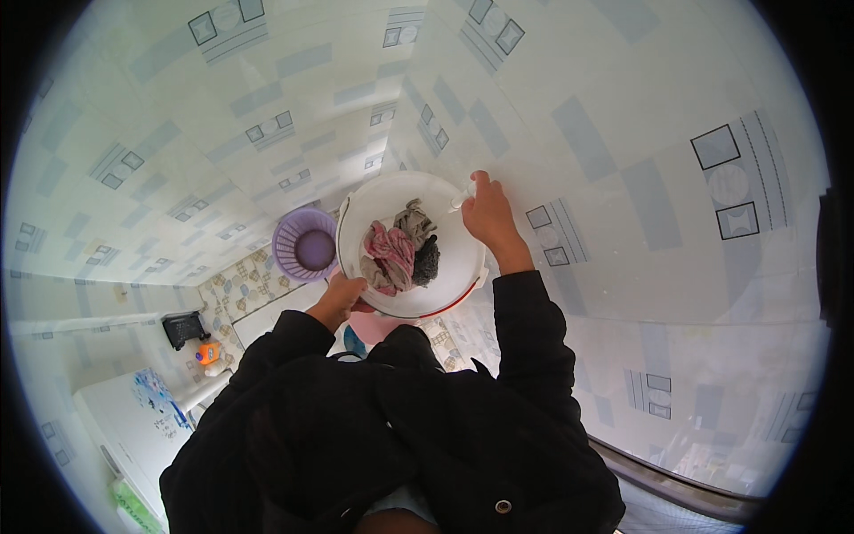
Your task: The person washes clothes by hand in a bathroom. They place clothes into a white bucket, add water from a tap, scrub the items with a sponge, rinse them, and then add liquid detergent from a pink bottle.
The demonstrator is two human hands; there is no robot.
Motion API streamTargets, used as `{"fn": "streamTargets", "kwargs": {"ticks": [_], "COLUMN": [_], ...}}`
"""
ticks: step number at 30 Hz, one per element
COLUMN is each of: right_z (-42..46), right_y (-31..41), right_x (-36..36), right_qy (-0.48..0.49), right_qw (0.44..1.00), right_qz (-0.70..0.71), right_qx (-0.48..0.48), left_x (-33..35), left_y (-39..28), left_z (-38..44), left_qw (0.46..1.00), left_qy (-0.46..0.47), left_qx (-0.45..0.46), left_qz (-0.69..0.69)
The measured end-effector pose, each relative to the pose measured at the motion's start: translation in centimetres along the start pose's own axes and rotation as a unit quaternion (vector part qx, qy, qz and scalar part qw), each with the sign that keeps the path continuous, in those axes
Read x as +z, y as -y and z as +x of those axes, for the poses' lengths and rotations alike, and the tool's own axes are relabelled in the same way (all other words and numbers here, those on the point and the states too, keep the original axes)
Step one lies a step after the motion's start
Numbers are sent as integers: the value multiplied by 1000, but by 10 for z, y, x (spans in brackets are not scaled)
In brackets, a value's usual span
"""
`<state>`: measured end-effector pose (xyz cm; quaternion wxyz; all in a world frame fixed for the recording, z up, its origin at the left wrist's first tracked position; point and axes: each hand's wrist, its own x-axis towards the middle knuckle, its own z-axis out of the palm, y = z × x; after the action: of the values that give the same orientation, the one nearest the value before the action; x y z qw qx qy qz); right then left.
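Observation:
A white plastic bucket (460, 277) with a red band on its near rim is held up in front of me, its mouth facing the camera. Crumpled cloths lie inside: a pink patterned one (393, 250), a grey-beige one (415, 221) and a dark grey one (426, 263). My left hand (343, 295) grips the rim at the lower left. At the upper right, my right hand (490, 210) is closed around a white cylindrical grip (460, 199), which looks like the bucket's handle. Most of my fingers under the rim are hidden.
A purple slatted plastic basket (283, 243) stands on the patterned floor (243, 277) left of the bucket. Below it show a pink basin (380, 327), a black crate (183, 330), an orange bottle (207, 353) and a white appliance (120, 414). The tiled wall (620, 267) rises close on the right.

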<state>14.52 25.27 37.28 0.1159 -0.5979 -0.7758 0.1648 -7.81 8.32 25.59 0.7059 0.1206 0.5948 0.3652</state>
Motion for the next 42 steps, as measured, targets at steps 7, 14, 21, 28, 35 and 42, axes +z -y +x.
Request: {"fn": "streamTargets", "kwargs": {"ticks": [7, 14, 21, 28, 35, 42], "right_z": [-61, -138, -142, -146, -146, -146], "right_y": [32, 41, 43, 50, 47, 64], "right_x": [7, 95, 113, 107, 116, 104], "right_qy": [-141, 139, 145, 86, 82, 187], "right_qw": [988, 940, 932, 937, 938, 965], "right_qz": [48, -5, 4, -11, -45, 79], "right_qx": [-39, -310, -333, -338, -335, -167], "left_x": [-10, -5, -12, -8, -3, -11], "left_y": [5, 5, 8, 12, 18, 18], "left_z": [-1, 10, 13, 17, 23, 20], "left_qw": [1000, 1000, 1000, 999, 998, 995], "left_qy": [-8, 2, 4, -1, -9, 41], "left_qx": [-1, -11, -10, -36, -23, -81], "left_qz": [-6, 5, -25, -32, -61, -52]}}
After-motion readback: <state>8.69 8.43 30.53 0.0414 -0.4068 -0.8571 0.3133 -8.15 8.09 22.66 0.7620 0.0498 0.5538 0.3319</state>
